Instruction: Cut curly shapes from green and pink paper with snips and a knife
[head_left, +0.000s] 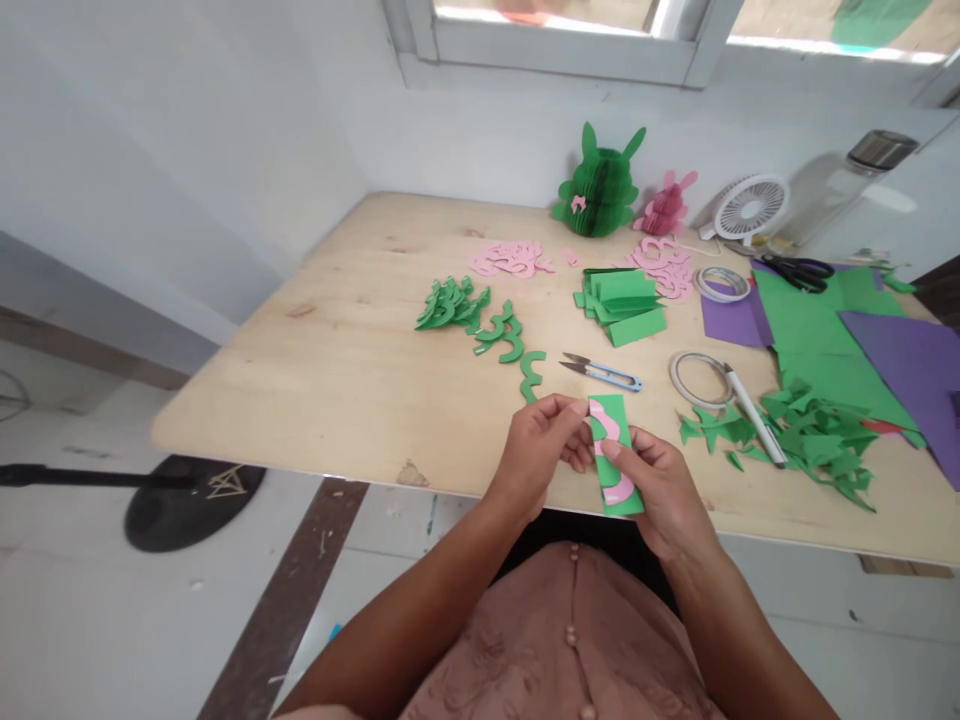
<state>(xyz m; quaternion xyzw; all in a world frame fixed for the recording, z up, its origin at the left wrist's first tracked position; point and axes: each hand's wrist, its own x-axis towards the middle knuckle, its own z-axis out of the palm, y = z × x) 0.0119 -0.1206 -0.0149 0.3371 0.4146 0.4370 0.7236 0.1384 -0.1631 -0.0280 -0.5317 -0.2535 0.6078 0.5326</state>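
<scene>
Both my hands hold a green paper rectangle (616,415) with a pink curved cut-out (618,488) laid on it, just over the near edge of the wooden table (345,350). My left hand (541,450) pinches the strip's upper left edge with fingers closed. From below and to the right, my right hand (660,485) grips the strip, thumb pressing on the pink shape. Small blue-handled snips (602,372) lie open on the table just beyond my hands.
Green curved cut-outs (480,320), pink cut-outs (514,258), a stack of green rectangles (626,305), green scraps (810,435), tape rolls (701,375), a white pen (754,415), green and purple sheets (832,320), black scissors (799,268), paper bunnies (600,185), a fan (748,208) and a bottle (847,185) occupy the table.
</scene>
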